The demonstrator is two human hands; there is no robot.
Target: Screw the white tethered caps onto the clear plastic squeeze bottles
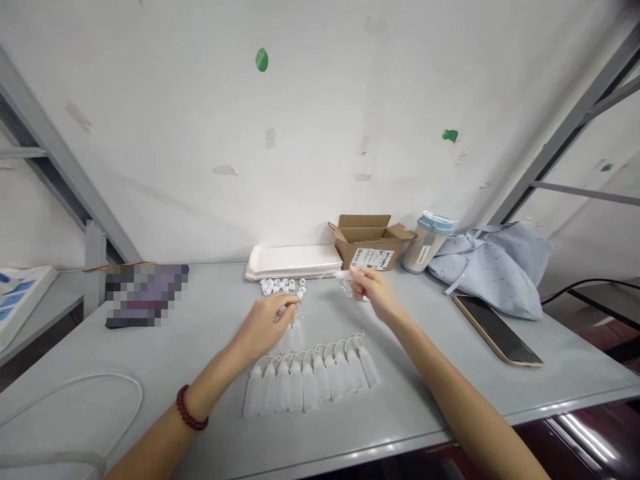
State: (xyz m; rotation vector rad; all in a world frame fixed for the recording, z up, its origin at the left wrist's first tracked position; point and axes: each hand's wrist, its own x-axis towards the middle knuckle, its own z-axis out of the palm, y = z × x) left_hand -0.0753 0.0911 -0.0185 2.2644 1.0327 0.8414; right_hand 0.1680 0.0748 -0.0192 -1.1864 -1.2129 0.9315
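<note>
My left hand (267, 323) is closed, its thumb and fingertips together beside a small group of white plastic caps (283, 286). Whatever may be between those fingertips is too small to name. My right hand (371, 288) pinches a small white piece with a thin end (343, 274), held in front of the cardboard box. Below the hands lies a row of several translucent squeeze bottles (310, 387), each with a thin white loop at its top. A couple more bottles (297, 333) lie behind that row, partly hidden by my left hand. White loops (347, 288) lie near my right fingers.
A stack of white padded envelopes (295, 260) and an open cardboard box (367, 243) stand against the wall. To the right are a tumbler with a blue lid (429, 241), a light blue cloth bag (493, 270) and a phone (497, 330). A white cable (135, 383) curves at left.
</note>
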